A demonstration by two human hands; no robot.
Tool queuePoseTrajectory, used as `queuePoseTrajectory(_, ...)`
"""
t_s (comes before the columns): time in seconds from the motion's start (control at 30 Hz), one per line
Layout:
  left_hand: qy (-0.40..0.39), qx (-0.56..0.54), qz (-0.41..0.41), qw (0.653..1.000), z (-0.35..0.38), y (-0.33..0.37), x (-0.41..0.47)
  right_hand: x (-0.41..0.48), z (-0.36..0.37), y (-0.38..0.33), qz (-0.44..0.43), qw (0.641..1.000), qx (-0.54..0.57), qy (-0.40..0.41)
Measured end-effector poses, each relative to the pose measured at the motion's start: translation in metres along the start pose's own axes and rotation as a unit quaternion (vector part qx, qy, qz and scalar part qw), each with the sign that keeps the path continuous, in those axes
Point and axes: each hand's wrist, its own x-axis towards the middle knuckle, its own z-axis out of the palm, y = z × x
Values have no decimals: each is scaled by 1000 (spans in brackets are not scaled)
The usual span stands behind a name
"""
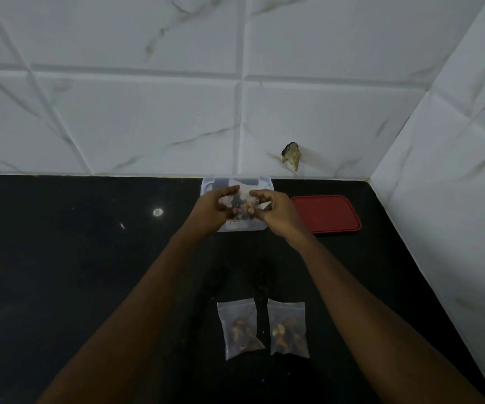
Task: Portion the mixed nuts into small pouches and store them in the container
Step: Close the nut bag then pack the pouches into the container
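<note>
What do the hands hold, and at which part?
The left hand and right hand pinch one small pouch of nuts by its left and right edges, over the container.

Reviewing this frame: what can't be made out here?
Head view only.
Inside of the container: covered by the left hand, right hand and the held pouch.
Held pouch's seal, open or closed: fingers cover it, blurred.
Nut kinds in the counter pouches: dim, too small.
Container's front label: too small to read.
</note>
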Motion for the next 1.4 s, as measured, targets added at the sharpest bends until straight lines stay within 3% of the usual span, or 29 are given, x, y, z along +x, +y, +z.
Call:
queuePoseTrajectory(0.17, 22, 71, -17, 997, -19, 0, 36, 46, 2, -13, 8, 992, -126, -20)
queuePoseTrajectory(0.5, -68, 315, -31, 946, -17, -7, 79, 87, 22, -23, 23, 934, -340, -106)
queuePoseTrajectory(0.57, -75, 379, -29, 922, -14, -9, 81, 91, 23, -16, 21, 921, -368, -131)
queuePoseTrajectory(0.7, -78, 540, 16, 838, -10, -21, 86, 93, 27, -10, 0, 895, -417, -157)
queuePoseTrajectory(0.87, -108, 593, 17, 798, -6, -27, 91, 105, 39, 2, -45, 867, -472, -153)
queuePoseTrajectory(1.03, -127, 584, 5, 802, -5, -29, 91, 108, 42, 9, -85, 842, -520, -114)
queuePoseTrajectory(1.17, -115, 480, -20, 869, -8, -23, 85, 106, 37, 9, -101, 862, -492, -75)
queuePoseTrajectory(1.3, 25, 342, 10, 939, -6, -17, 60, 91, 22, 5, -118, 913, -390, 8)
queuePoseTrajectory(1.4, 124, 247, 29, 960, 2, -16, 29, 68, 13, 1, -128, 941, -295, 103)
